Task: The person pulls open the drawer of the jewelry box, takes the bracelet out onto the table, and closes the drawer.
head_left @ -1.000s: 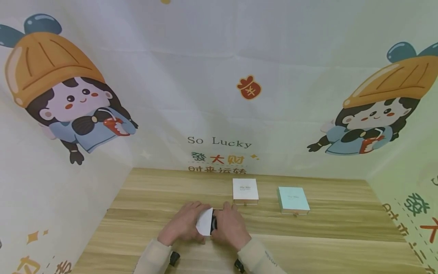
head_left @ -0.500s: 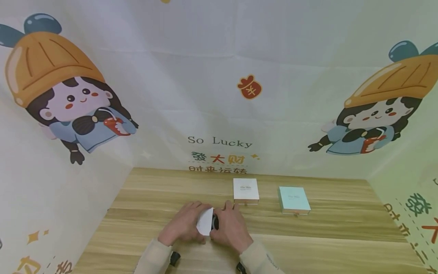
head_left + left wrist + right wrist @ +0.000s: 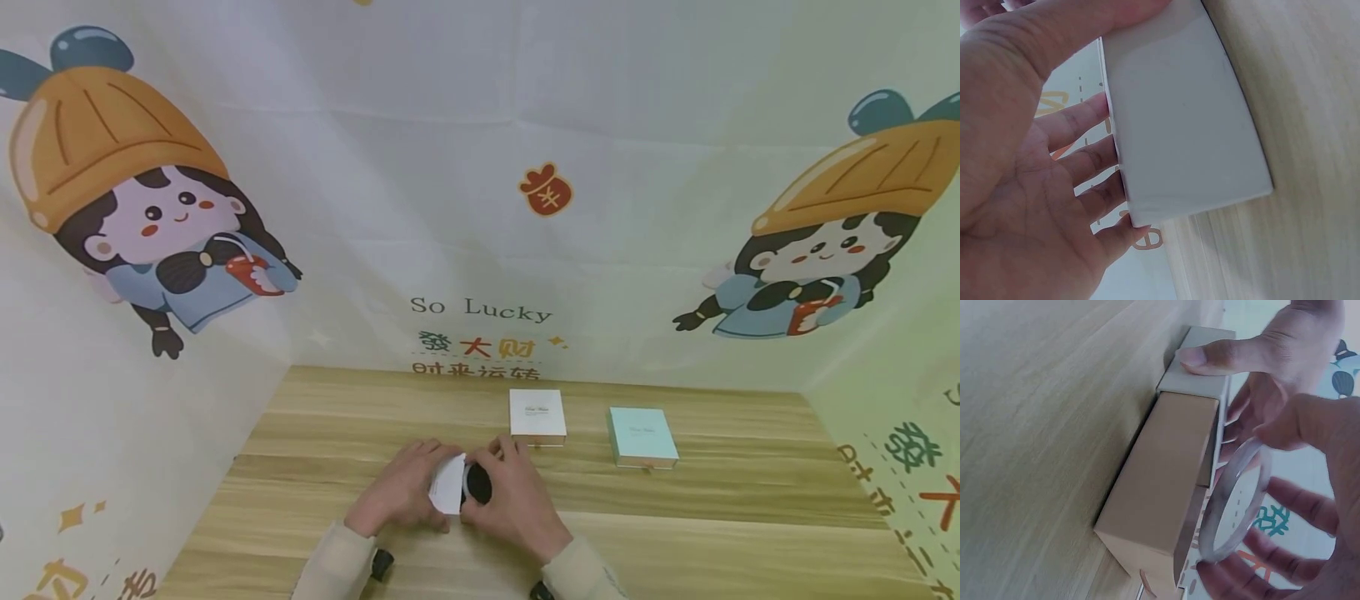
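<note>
In the head view my left hand grips a white drawer box standing on its long side on the table. The left wrist view shows its plain white side, thumb on top and fingertips along the far face. A tan drawer is pulled partway out of the sleeve, towards my right hand. Between thumb and fingers, that hand pinches a pale translucent bangle, tilted beside the drawer's opening. A dark area shows between the hands; the drawer's inside is mostly hidden.
Behind my hands lies a shut white box, with a mint-green box to its right. The wood-grain table meets printed cloth walls at the back and sides.
My right hand has moved slightly to the right with the bangle, and more of the dark area shows. My left hand and the box it holds stay nearly still.
</note>
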### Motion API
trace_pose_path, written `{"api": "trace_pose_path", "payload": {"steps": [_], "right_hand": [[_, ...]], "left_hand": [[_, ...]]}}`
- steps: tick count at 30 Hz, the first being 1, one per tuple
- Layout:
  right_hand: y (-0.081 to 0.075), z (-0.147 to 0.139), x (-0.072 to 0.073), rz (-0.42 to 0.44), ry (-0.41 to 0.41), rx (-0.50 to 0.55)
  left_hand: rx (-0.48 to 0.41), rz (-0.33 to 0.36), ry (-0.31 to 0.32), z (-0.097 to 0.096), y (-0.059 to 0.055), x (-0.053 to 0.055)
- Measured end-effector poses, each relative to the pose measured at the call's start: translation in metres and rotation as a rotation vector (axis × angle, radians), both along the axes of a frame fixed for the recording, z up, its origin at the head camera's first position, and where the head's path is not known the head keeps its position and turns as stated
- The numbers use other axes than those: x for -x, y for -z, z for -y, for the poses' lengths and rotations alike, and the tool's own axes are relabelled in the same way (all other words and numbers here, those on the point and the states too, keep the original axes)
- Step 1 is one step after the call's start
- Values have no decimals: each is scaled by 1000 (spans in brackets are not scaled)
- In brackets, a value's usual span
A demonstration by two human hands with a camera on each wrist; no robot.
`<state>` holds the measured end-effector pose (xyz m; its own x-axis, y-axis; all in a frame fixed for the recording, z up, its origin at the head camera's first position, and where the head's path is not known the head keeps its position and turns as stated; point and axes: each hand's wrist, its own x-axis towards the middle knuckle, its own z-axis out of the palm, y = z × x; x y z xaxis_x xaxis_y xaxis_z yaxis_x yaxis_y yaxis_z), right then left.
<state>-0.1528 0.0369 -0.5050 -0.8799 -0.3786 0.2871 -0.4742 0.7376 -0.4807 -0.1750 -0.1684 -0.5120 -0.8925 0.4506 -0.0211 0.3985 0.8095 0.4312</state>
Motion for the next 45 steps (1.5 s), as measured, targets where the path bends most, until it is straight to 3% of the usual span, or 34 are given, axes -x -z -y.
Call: {"api": "trace_pose_path", "payload": {"steps": [5,17,31,37,45], "right_hand": [[-3,-7,-6,4,-77,61],[-5,-21,-28,-114,-261,73],[8,-22,-44,91,-546,-29],[13,-19,-48,147,-598,-99],[22,-19,-51,117,-635,-168]], "left_hand": [[8,-13,5,0,1,1],[-5,-2,-6,1,-1,1],[-1,17,-28,0,-3,-3],[-6,16,-20,-1,-3,-3],[-24,31,-23,0,-3,-4]]}}
